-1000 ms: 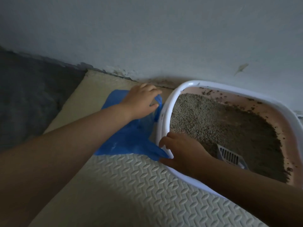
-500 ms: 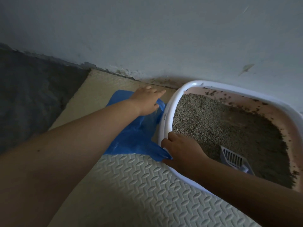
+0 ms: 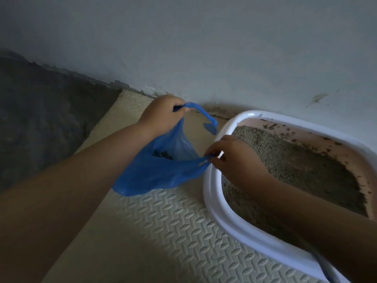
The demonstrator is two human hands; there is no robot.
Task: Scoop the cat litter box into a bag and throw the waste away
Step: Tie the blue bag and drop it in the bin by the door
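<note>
1. The bag (image 3: 155, 176) is thin, glossy blue plastic, creased and sagging. Its bottom rests on the mat just beside the litter box. Its mouth is pulled wide, and a small heap of dark clumps (image 3: 163, 155) lies inside.
2. The left hand (image 3: 161, 115) has its fingers curled tight round the far handle loop and holds it up close to the wall. A loose strip of that handle arcs away toward the box.
3. The right hand (image 3: 230, 158) pinches the near handle between thumb and fingertips, above the part of the box's rim nearest the bag.
4. The litter box (image 3: 212, 193) is a rounded plastic tray with a broad, smooth white rim. Its pale pink inner wall is spotted with dark stuck crumbs.
5. The litter (image 3: 285, 160) is grainy and grey, with an uneven surface. It is paler near the hand and darker toward the far side.
6. The mat (image 3: 163, 231) is cream foam, embossed all over with small leaf-shaped ridges. Both box and bag sit on it.
7. Beyond the mat's edge the floor (image 3: 40, 109) is dark grey and looks rough.
8. The wall (image 3: 204, 48) is flat, matte blue-grey, chipped and grimy along its foot. A small smear (image 3: 317, 98) shows above the box. The light is dim.
</note>
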